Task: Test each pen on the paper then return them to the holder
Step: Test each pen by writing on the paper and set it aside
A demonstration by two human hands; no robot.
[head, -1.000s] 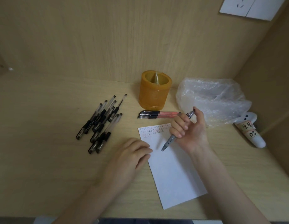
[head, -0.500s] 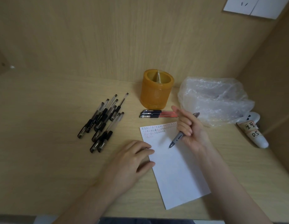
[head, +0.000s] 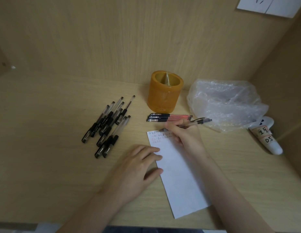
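A white sheet of paper (head: 180,179) lies on the desk, with small red and dark marks along its top edge. My right hand (head: 186,137) grips a clear pen (head: 199,122), held low and nearly flat, its tip on the marked top of the paper. Fingers spread, my left hand (head: 138,167) rests flat on the paper's left edge. An amber cylindrical holder (head: 165,93) stands behind the paper with no pens showing in it. Several black-capped pens (head: 107,126) lie in a loose heap to the left. Three red-barrelled pens (head: 168,117) lie side by side before the holder.
A crumpled clear plastic bag (head: 225,105) sits right of the holder. A white labelled tube (head: 265,137) lies at the far right by the side wall. Wooden panels close the desk at the back and right. The desk's front edge (head: 146,224) runs below my arms.
My right hand has swung the pen from steeply tilted to nearly flat and moved it up to the marked top of the paper. My left hand has stayed on the paper.
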